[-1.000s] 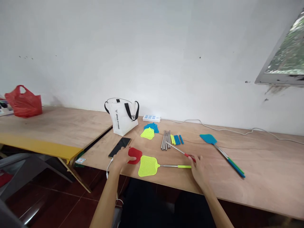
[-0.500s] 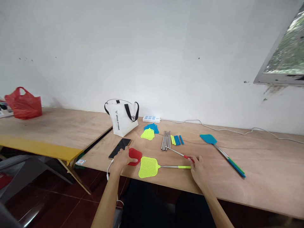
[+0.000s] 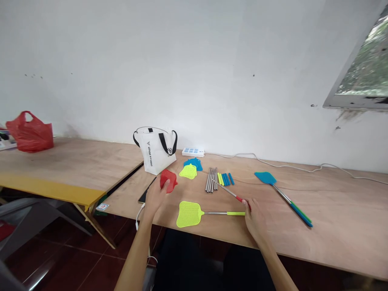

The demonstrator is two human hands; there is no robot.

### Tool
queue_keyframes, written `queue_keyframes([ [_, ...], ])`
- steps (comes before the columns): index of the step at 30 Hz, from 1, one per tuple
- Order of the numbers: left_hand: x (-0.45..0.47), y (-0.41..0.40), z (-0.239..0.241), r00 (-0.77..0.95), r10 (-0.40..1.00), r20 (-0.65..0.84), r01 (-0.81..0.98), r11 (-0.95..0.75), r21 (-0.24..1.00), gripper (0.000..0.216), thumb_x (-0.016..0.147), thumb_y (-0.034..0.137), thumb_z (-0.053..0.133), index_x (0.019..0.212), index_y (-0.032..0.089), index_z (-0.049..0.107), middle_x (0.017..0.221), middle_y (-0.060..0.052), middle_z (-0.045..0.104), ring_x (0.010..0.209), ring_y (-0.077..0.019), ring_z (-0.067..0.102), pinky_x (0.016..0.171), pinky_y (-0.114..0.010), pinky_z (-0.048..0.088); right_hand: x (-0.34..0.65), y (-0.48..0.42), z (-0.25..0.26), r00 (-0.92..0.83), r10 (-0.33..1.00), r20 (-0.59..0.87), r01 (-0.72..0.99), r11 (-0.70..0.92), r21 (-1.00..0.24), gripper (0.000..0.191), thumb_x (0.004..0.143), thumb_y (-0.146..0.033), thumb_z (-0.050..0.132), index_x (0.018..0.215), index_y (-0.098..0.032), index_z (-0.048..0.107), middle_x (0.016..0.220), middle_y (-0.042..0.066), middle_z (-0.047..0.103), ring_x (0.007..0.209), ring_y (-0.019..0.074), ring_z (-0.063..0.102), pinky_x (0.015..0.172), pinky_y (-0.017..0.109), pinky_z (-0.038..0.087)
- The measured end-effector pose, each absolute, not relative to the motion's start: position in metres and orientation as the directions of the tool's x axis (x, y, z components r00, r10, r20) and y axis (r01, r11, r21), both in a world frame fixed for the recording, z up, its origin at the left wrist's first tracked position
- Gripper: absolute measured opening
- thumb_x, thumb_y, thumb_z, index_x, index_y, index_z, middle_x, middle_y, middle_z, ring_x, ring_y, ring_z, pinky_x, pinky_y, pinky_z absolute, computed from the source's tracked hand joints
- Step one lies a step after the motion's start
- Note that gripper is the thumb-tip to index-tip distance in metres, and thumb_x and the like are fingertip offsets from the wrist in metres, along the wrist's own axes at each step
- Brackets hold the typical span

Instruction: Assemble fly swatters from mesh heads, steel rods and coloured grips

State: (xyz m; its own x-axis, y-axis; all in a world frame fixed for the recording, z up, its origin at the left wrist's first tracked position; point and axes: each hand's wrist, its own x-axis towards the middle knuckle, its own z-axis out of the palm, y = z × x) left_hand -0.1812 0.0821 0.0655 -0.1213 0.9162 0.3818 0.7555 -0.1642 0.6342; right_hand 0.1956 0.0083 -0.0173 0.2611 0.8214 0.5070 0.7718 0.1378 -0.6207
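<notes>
My left hand (image 3: 156,198) is closed on a red perforated fly swatter head (image 3: 169,181), raised above the table with its stub pointing right. A metal rod with a red grip (image 3: 226,189) is held by its grip in my right hand (image 3: 254,216), the thin tip reaching left over several metal tubes (image 3: 211,180). Between my hands, near the front edge, lies a whole yellow-green fly swatter (image 3: 189,214). Beyond it are loose yellow-green swatter heads (image 3: 188,171), blue swatter heads (image 3: 197,163), and short yellow and blue grips (image 3: 226,179).
A black phone (image 3: 143,197) with a white cable lies partly behind my left hand. A white bag (image 3: 157,155) and a power strip (image 3: 193,152) stand by the wall. To the right rests a blue fly swatter (image 3: 265,178) with green and blue on its handle.
My left hand has lifted the red swatter head off the table and turned it, its stub now facing right. My right hand has barely moved; the rod has shifted slightly.
</notes>
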Motion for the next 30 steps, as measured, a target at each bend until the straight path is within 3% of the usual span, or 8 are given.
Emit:
queue_keyframes([
  [2,-0.171,0.080,0.072,-0.099,0.908,0.408,0.545,-0.294,0.785,0.037,0.095,0.051,0.051,0.108,0.017,0.061,0.096,-0.008,0.070,0.082,-0.0233,0.067,0.068,-0.031,0.052,0.195,0.008,-0.018,0.229,0.816,0.531,0.753,0.197,-0.628,0.045,0.104,-0.054,0.028,0.099,-0.025,0.062,0.093,0.007,0.065,0.092,0.0251,0.060,0.081,0.039,0.048],
  [5,-0.154,0.074,0.079,-0.076,0.933,0.353,0.179,-0.335,0.925,0.042,0.087,0.056,0.065,0.097,0.016,0.062,0.081,-0.003,0.065,0.058,-0.0139,0.055,0.049,-0.024,0.044,0.193,0.006,-0.019,0.175,0.802,0.571,0.728,0.285,-0.623,0.041,0.104,-0.051,0.031,0.103,-0.025,0.063,0.097,0.007,0.066,0.095,0.0243,0.061,0.086,0.040,0.048],
  [8,-0.141,0.068,0.082,-0.052,0.962,0.266,-0.097,-0.270,0.958,0.045,0.081,0.053,0.075,0.100,0.014,0.063,0.082,-0.002,0.065,0.058,-0.0112,0.054,0.046,-0.020,0.042,0.190,0.005,-0.020,0.110,0.793,0.600,0.696,0.369,-0.616,0.037,0.105,-0.046,0.033,0.104,-0.025,0.063,0.100,0.008,0.068,0.096,0.0237,0.061,0.089,0.041,0.048],
  [10,-0.135,0.066,0.082,-0.018,0.977,0.214,-0.191,-0.213,0.958,0.048,0.076,0.052,0.080,0.102,0.014,0.064,0.083,-0.003,0.065,0.059,-0.0111,0.055,0.045,-0.019,0.041,0.189,0.004,-0.020,0.094,0.785,0.613,0.678,0.400,-0.617,0.035,0.105,-0.044,0.035,0.105,-0.025,0.064,0.101,0.007,0.068,0.097,0.0235,0.061,0.088,0.041,0.049],
  [18,-0.125,0.065,0.075,0.094,0.980,0.178,-0.263,-0.148,0.953,0.039,0.075,0.046,0.083,0.089,0.014,0.065,0.077,-0.001,0.065,0.053,-0.0080,0.053,0.045,-0.018,0.039,0.190,0.004,-0.020,0.094,0.786,0.611,0.646,0.419,-0.638,0.031,0.104,-0.044,0.039,0.107,-0.026,0.064,0.100,0.007,0.069,0.096,0.0230,0.063,0.083,0.038,0.051],
  [30,-0.123,0.066,0.071,0.148,0.972,0.180,-0.245,-0.140,0.959,0.043,0.077,0.050,0.081,0.094,0.014,0.065,0.081,-0.003,0.068,0.057,-0.0109,0.058,0.045,-0.020,0.042,0.189,0.004,-0.016,0.030,0.761,0.648,0.698,0.449,-0.559,0.029,0.104,-0.040,0.040,0.107,-0.026,0.066,0.097,0.006,0.070,0.092,0.0227,0.063,0.083,0.038,0.050],
])
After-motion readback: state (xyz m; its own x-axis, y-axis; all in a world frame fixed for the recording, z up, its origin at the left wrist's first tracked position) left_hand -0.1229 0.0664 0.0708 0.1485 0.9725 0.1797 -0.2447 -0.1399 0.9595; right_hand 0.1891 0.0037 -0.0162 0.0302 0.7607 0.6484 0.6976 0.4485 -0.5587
